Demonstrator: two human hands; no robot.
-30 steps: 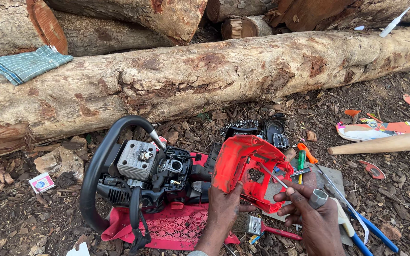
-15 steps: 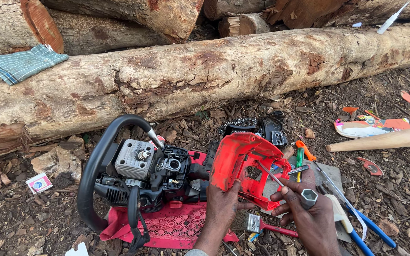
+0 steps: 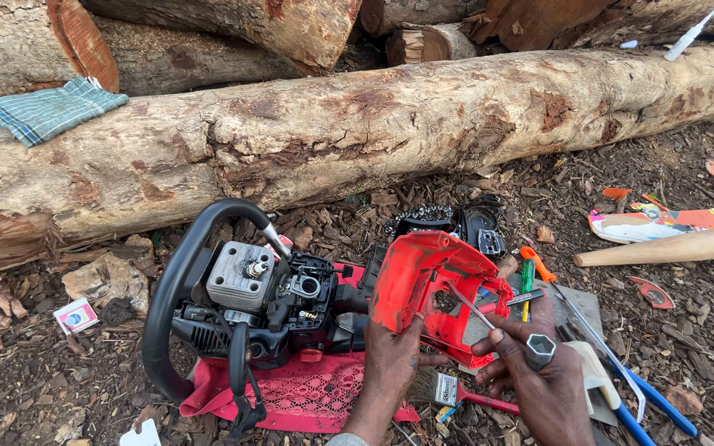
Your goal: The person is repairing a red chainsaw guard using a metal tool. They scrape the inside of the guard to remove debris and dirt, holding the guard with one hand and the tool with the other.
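Left hand [image 3: 390, 363] grips red cover [image 3: 431, 285] edge.

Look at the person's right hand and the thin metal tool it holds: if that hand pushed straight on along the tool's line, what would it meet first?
The right hand points its thin socket wrench up and left into the red chainsaw cover, held by the left hand. The cover's inner face would probably come first; depth is unclear.

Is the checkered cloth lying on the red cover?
No, the checkered cloth lies on a log, far from the red cover that the left hand holds.
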